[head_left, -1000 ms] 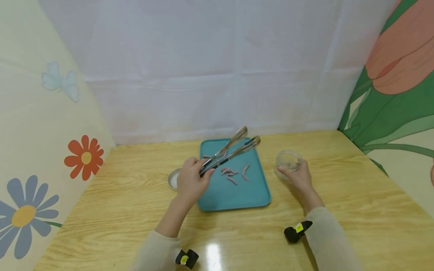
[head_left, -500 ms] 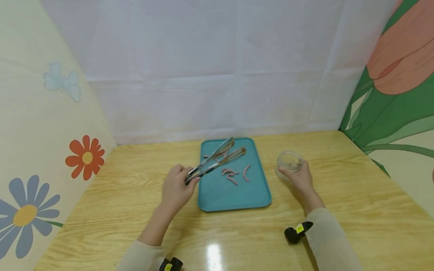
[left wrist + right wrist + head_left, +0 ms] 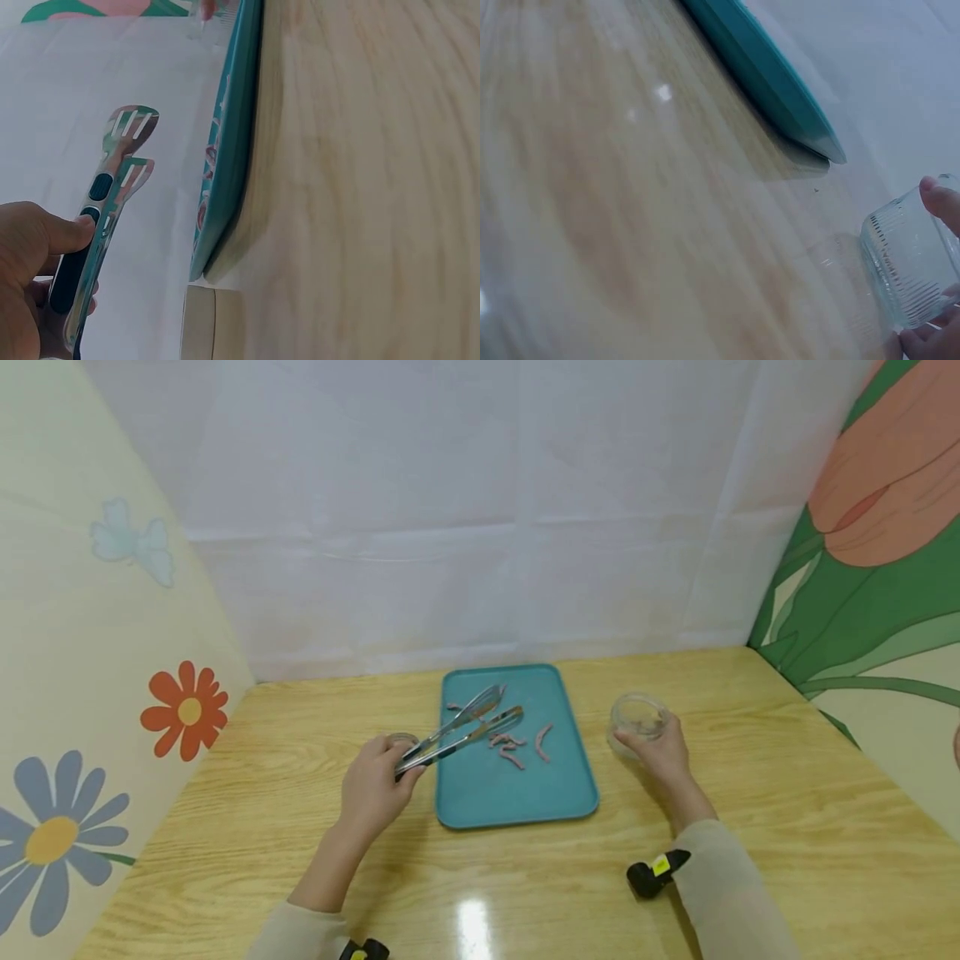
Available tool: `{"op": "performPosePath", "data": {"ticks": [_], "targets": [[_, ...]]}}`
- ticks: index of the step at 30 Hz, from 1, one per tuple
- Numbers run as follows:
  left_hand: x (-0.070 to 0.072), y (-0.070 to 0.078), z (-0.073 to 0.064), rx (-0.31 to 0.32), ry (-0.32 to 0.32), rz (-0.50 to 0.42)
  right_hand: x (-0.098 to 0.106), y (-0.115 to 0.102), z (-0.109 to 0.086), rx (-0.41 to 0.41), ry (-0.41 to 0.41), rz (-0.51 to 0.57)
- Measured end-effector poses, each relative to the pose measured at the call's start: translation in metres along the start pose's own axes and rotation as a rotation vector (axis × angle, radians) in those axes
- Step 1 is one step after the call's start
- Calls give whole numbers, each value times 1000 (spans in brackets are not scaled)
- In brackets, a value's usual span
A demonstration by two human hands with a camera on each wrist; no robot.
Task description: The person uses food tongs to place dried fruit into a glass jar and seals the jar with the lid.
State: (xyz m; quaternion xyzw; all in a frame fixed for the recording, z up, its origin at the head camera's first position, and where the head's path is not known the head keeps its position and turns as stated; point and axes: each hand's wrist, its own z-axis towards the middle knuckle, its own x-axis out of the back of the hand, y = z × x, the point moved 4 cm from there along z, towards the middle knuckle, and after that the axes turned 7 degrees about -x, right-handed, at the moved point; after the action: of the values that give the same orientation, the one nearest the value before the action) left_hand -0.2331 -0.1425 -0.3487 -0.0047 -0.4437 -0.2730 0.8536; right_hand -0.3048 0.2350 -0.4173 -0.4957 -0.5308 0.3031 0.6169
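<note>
My left hand (image 3: 372,789) holds metal tongs (image 3: 508,719) by their dark grips, thumb pressed on one side. Their slotted heads stand a little apart and extend over the blue-green tray (image 3: 525,802); nothing shows between them in the left wrist view. On that tray lie several thin pink worm-like strips (image 3: 512,758), some partly covered by the tongs. To the right of the tray, my right hand (image 3: 663,756) grips a clear glass jar (image 3: 904,259) with ribbed sides. The jar stands upright on the table; its mouth is uncovered, and its contents are unclear.
A round lid-like disc (image 3: 402,738) lies left of the tray, mostly hidden behind my left hand. The wooden table (image 3: 555,885) meets a white cloth wall (image 3: 420,610) at the back. Floral panels flank both sides.
My left hand has moved left and closer to me, bringing the tongs lower and further left over the tray. The right hand and jar stay in place.
</note>
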Motion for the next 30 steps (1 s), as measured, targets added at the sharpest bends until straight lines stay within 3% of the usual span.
{"op": "performPosePath", "data": {"ticks": [13, 30], "targets": [[-6, -9, -5, 92, -108, 68, 0, -1, -1, 6, -16, 30], [-13, -12, -9, 138, -148, 70, 0, 1, 0, 10, -13, 20]]}}
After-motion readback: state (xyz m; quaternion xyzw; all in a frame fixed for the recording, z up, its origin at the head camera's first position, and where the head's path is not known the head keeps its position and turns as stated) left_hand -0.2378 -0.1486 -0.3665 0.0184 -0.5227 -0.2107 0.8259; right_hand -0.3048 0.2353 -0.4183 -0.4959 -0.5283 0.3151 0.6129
